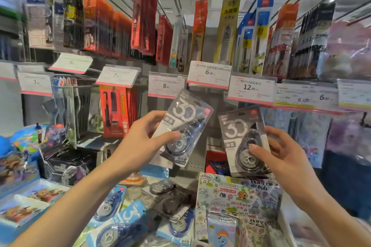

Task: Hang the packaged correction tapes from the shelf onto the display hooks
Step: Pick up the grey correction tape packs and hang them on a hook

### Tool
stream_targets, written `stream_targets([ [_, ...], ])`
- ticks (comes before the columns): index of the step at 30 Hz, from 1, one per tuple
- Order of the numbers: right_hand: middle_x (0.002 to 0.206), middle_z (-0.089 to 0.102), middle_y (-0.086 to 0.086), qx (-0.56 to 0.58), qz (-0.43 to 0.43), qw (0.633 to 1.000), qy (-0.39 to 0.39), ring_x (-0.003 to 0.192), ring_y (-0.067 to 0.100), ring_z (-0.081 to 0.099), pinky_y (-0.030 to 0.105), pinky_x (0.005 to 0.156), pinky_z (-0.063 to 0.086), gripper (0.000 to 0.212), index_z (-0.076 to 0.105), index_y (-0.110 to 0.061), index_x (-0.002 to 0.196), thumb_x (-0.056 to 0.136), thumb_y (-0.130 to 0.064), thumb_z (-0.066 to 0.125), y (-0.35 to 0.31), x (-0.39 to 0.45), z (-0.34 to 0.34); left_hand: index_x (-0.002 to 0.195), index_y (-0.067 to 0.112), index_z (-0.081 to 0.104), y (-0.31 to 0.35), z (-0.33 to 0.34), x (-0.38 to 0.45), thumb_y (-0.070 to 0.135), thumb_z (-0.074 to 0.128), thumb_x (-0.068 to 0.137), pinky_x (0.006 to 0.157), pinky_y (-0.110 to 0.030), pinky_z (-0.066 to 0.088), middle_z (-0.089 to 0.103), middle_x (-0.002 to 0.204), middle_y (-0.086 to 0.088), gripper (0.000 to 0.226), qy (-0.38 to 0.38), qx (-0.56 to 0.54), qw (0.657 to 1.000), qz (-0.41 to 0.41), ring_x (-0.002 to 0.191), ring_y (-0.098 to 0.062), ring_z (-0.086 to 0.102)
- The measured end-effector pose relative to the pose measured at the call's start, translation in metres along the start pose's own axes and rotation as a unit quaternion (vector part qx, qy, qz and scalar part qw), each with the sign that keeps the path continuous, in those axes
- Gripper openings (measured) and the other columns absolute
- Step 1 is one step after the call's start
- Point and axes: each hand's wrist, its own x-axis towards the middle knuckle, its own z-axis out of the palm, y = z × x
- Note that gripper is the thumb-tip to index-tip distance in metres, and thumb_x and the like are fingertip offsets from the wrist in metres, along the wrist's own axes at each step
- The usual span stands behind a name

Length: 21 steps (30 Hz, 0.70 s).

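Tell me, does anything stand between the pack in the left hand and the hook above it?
The 8.00 price tag hangs right above the tilted pack that the left hand holds, and it covers the hook's front end. Nothing else visible blocks the way.

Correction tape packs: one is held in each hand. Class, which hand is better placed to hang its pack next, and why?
Probably the left hand. Its correction tape pack is raised higher, with its top just under the 8.00 price tag; the right hand holds its pack lower.
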Motion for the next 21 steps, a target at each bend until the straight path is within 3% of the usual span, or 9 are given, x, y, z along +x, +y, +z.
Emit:
stream_targets([
  [2,0.104,0.08,-0.015,0.0,-0.008,1.0,-0.01,0.095,0.006,0.076,0.039,0.091,0.056,0.042,0.059,-0.05,0.116,0.079,-0.039,0.077,-0.001,-0.001,0.006,0.12,0.035,0.064,0.004,-0.007,0.004,0.025,0.081,0.087,0.099,-0.04,0.054,0.077,0.116,0.017,0.039,0.01,0.002,1.0,0.009,0.107,-0.004,0.072],
  [6,0.103,0.079,-0.017,0.006,-0.023,1.0,-0.013,0.094,0.004,0.076,0.019,0.074,0.059,0.037,0.061,-0.062,0.103,0.077,-0.042,0.076,-0.006,0.0,0.022,0.118,0.038,0.065,0.014,-0.019,0.009,0.036,0.08,0.079,0.096,-0.035,0.052,0.077,0.117,0.015,0.042,0.017,-0.001,0.999,0.042,0.109,-0.005,0.072],
  [11,0.106,0.076,-0.023,0.002,-0.042,0.999,-0.011,0.099,-0.001,0.073,0.02,0.08,0.055,0.043,0.058,-0.066,0.107,0.089,-0.032,0.077,-0.01,0.007,0.043,0.125,0.029,0.064,0.023,-0.032,0.013,0.036,0.084,0.078,0.094,-0.032,0.051,0.077,0.117,0.012,0.052,0.035,-0.001,0.997,0.062,0.108,-0.007,0.073],
  [15,0.115,0.074,-0.025,0.013,-0.056,0.998,-0.008,0.107,-0.002,0.071,0.008,0.081,0.054,0.043,0.056,-0.067,0.112,0.091,-0.035,0.076,-0.016,0.014,0.059,0.129,0.027,0.062,0.028,-0.037,0.015,0.037,0.084,0.079,0.092,-0.028,0.051,0.078,0.116,0.014,0.055,0.043,0.004,0.996,0.074,0.107,-0.006,0.073],
  [18,0.118,0.072,-0.025,0.022,-0.062,0.998,0.005,0.109,-0.003,0.069,0.013,0.08,0.057,0.042,0.054,-0.068,0.113,0.09,-0.041,0.076,-0.021,0.021,0.069,0.124,0.03,0.064,0.028,-0.04,0.018,0.033,0.082,0.079,0.091,-0.025,0.053,0.078,0.116,0.014,0.049,0.043,-0.006,0.995,0.085,0.108,-0.007,0.073],
  [21,0.122,0.073,-0.017,0.039,-0.056,0.997,0.023,0.11,-0.001,0.07,0.021,0.086,0.058,0.045,0.052,-0.056,0.124,0.089,-0.042,0.077,-0.021,0.027,0.076,0.126,0.027,0.063,0.027,-0.042,0.018,0.04,0.082,0.074,0.085,-0.017,0.055,0.078,0.116,0.01,0.056,0.037,-0.027,0.995,0.089,0.109,-0.009,0.074],
])
